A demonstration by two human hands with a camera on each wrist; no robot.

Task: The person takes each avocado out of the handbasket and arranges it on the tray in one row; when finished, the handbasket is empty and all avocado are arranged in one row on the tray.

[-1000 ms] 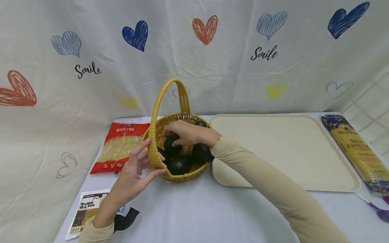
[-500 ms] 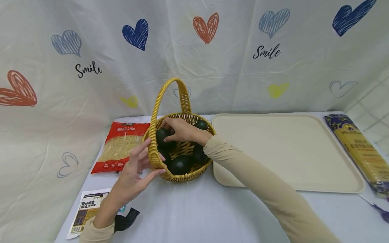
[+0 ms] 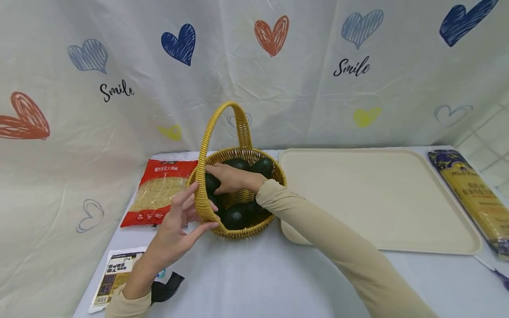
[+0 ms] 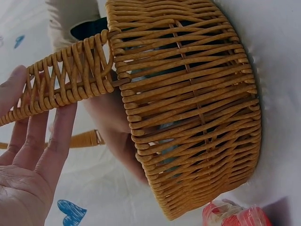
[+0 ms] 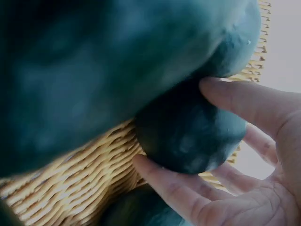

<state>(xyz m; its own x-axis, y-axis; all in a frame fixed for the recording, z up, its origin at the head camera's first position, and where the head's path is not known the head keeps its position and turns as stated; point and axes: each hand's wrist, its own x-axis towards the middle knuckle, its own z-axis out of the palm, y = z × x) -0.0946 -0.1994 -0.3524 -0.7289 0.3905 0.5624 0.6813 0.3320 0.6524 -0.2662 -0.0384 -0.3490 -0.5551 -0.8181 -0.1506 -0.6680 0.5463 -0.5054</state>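
Note:
My left hand [image 3: 175, 229] holds the handle [image 3: 210, 128] of a yellow wicker basket [image 3: 248, 232] near its lower left end. In the left wrist view, fingers [image 4: 56, 141] reach behind the woven handle and the thumb lies across its front. Inside the basket, my right hand [image 3: 232, 179] grips a dark green avocado [image 5: 188, 127] at the left side, thumb on one side and fingers on the other. Several more avocados lie around it, one at the front [image 3: 236, 217] and one at the back right [image 3: 263, 167]. A large avocado [image 5: 94, 84] fills the upper left of the right wrist view.
Right of the basket lies a cream tray [image 3: 370, 198], with a yellow pasta pack [image 3: 473, 194] beyond it. A red pasta bag [image 3: 159, 192] sits left of the basket. A white-and-brown pouch [image 3: 117, 274] is under the left forearm. A printed curtain [image 3: 302, 88] hangs behind.
My right hand has shifted left inside the basket, and the avocado under its fingers now sits at the left side. More of the back avocados shows. The left hand keeps its hold.

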